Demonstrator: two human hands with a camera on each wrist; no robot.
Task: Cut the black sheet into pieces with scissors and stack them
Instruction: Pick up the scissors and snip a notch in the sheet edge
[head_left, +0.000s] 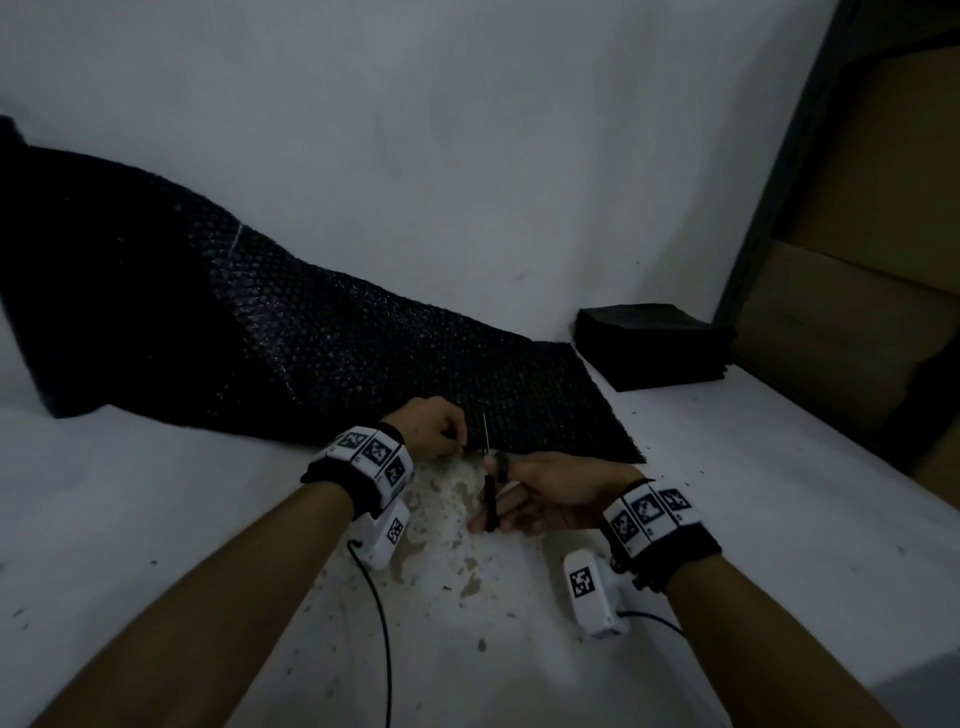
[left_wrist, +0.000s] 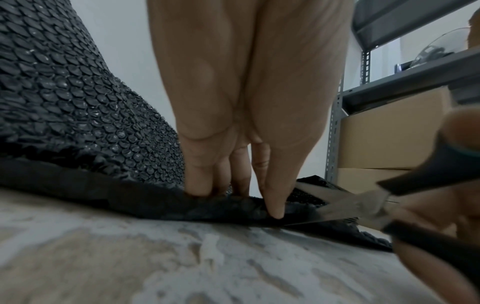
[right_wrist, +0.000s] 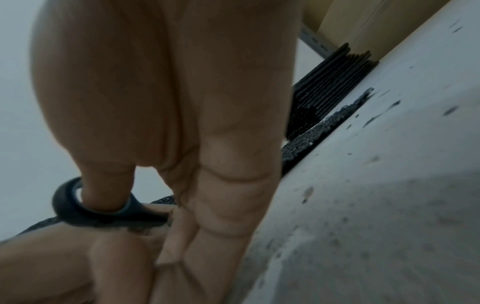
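At the near edge of the black sheet (head_left: 363, 358), the left hand (head_left: 434, 427) pinches the sheet's edge between thumb and fingers, while the right hand (head_left: 550, 493) grips the scissors (head_left: 488, 483), blades parted over that edge. The sheet lies across the white surface (head_left: 727, 519), rising against the wall behind. Just beyond its right end sits the stack of cut pieces (head_left: 654, 343).

One black sheet (head_left: 322, 343), one scissors (head_left: 488, 483), one stack (head_left: 654, 345), two hands.
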